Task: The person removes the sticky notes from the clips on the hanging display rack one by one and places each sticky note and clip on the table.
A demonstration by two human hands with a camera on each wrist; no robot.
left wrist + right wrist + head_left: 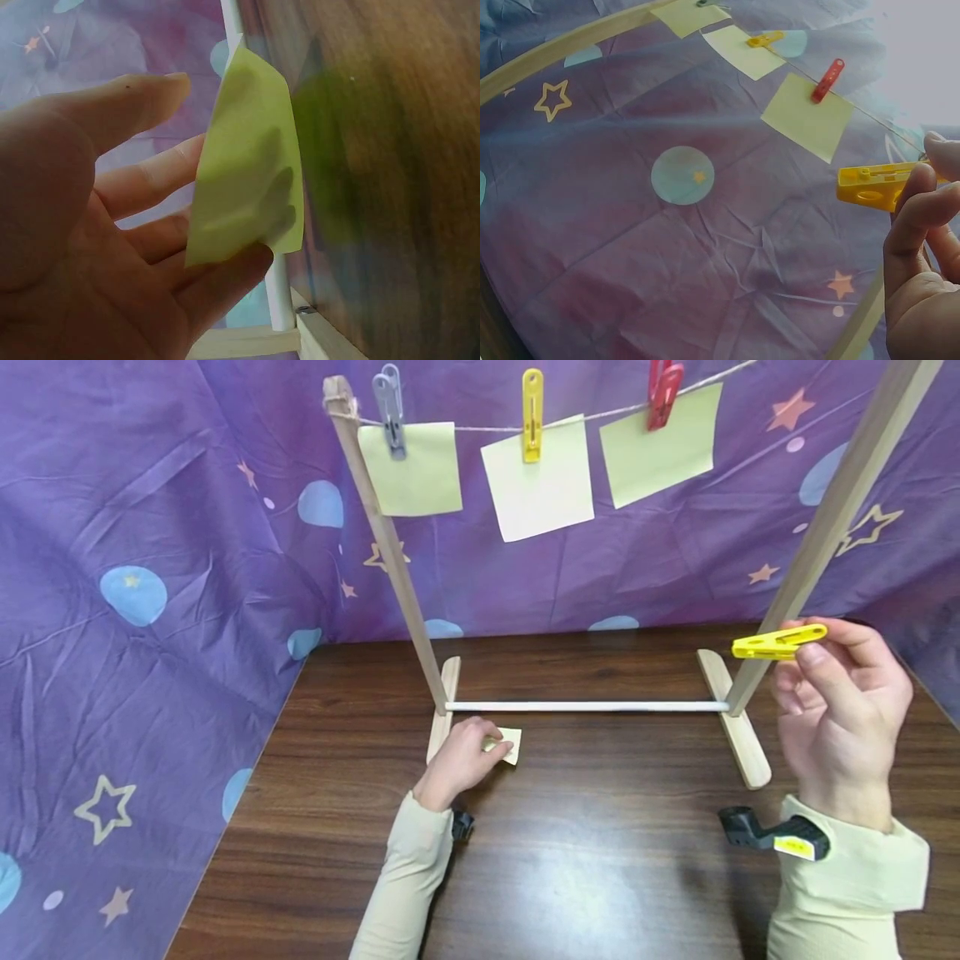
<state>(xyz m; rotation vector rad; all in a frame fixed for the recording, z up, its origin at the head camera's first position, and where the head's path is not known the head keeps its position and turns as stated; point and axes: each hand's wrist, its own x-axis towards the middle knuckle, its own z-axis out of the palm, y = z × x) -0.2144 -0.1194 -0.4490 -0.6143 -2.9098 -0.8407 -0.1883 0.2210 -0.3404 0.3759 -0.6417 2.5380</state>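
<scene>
My left hand (465,756) is low over the table beside the left foot of a wooden frame, holding a yellow sticky note (513,747). In the left wrist view the note (247,165) stands on edge among the fingers, several behind it and one fingertip over its lower edge; the thumb is apart from it. Raised at the right post, my right hand (847,710) pinches a yellow clothespin (776,643) between thumb and fingers. The right wrist view shows that clothespin (870,186) pointing left, its handle end partly hidden by the fingers.
A string (483,429) spans the frame's posts. Three paper notes hang from it under a grey clothespin (390,410), a yellow clothespin (532,414) and a red clothespin (664,397). A white rod (585,706) joins the wooden feet. Purple cloth (225,527) hangs behind and left.
</scene>
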